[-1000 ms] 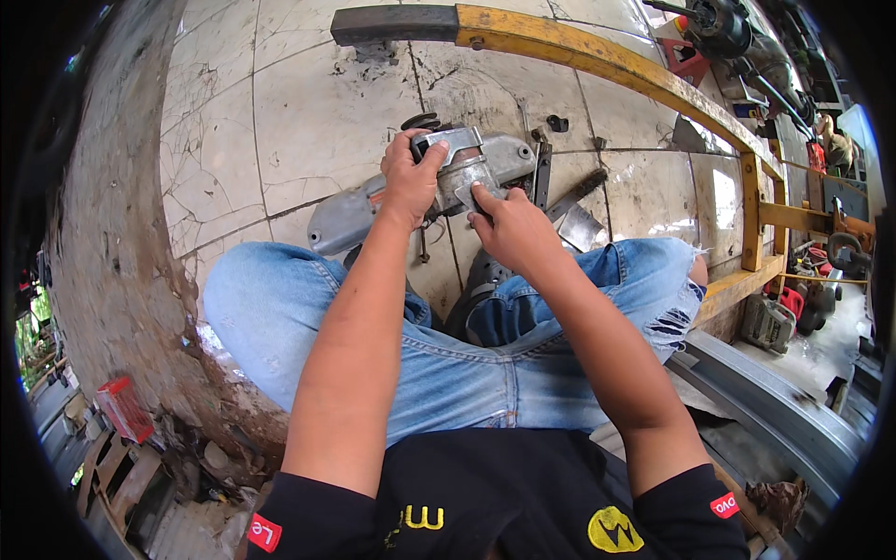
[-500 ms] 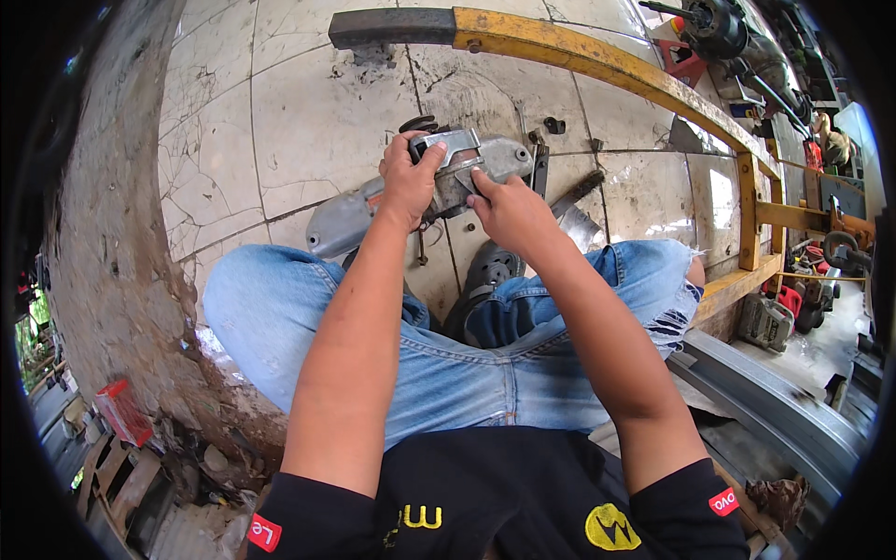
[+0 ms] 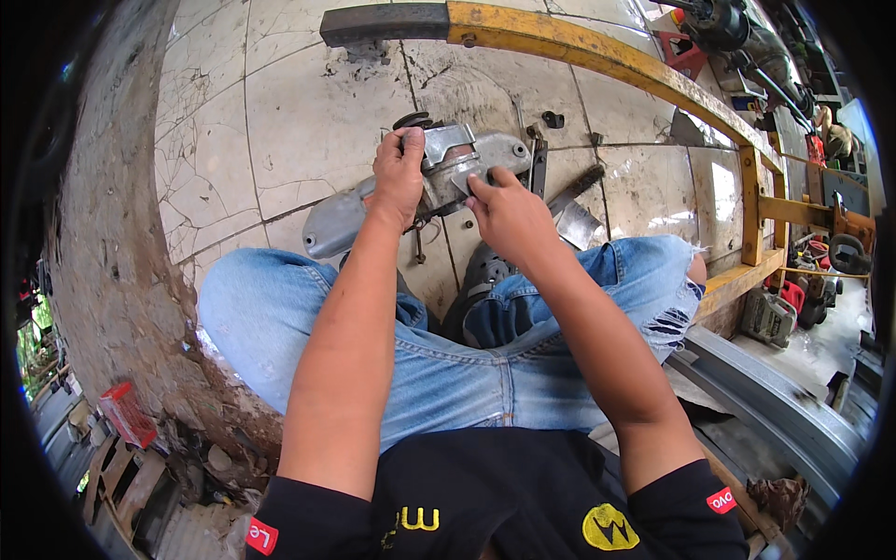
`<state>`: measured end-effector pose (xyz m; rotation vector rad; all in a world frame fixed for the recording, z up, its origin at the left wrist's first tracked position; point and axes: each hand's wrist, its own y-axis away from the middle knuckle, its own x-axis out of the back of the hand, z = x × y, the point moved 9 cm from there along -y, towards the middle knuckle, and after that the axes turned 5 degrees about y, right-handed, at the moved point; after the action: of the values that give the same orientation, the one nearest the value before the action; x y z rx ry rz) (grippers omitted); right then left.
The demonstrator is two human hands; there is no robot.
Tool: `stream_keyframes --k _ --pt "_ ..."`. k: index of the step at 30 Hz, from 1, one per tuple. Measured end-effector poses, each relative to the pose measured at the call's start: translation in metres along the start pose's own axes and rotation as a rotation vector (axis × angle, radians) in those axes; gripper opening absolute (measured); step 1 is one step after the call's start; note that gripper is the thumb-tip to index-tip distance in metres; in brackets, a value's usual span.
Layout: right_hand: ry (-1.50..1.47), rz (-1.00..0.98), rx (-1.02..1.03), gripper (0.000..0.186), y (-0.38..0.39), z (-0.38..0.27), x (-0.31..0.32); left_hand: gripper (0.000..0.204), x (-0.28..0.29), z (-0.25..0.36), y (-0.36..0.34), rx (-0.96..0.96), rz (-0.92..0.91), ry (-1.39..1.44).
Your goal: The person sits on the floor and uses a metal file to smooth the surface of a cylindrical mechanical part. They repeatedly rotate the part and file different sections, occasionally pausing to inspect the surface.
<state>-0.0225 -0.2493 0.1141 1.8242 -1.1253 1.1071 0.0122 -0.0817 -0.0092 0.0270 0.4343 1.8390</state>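
A long grey cast-metal part (image 3: pixel 338 222), with a bolt hole at each rounded end, lies slantwise on the tiles in front of my shoes. A shiny bent metal bracket (image 3: pixel 450 144) sits across its middle. My left hand (image 3: pixel 396 182) is closed on the bracket's left side, thumb upright along the edge and the other fingers partly hidden. On the right, my right hand (image 3: pixel 513 217) pinches the lower middle of the cast part with thumb and fingertips. What lies under those fingertips is hidden. A dark round disc (image 3: pixel 412 120) shows just beyond my left hand.
A dark-bristled brush (image 3: pixel 583 183) and metal tools (image 3: pixel 539 168) lie to the right. Near my shoes is a bolt (image 3: pixel 419 246). A yellow steel frame (image 3: pixel 597 56) arches across the far side and right. Grey metal channel (image 3: pixel 770 406) runs at lower right.
My left thumb has drawn back from the bracket's top to its left edge. The right hand has shifted slightly down and left. The cast part stays in nearly the same place.
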Motion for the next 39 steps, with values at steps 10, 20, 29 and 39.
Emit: stream_keyframes --k 10,20,29,39 --pt "-0.002 -0.045 0.050 0.026 0.003 0.006 -0.007 0.046 0.002 0.007 0.001 -0.049 0.044 -0.175" --pt "0.044 -0.160 -0.010 0.032 -0.004 0.009 -0.007 0.041 0.001 0.007 -0.001 -0.037 0.030 -0.209" --pt "0.001 -0.127 0.043 0.032 -0.006 0.013 -0.007 0.040 0.001 0.007 -0.003 -0.019 0.018 -0.174" --pt "-0.042 -0.023 0.161 0.026 -0.002 0.008 -0.010 0.040 0.013 0.004 -0.003 -0.141 0.056 -0.275"
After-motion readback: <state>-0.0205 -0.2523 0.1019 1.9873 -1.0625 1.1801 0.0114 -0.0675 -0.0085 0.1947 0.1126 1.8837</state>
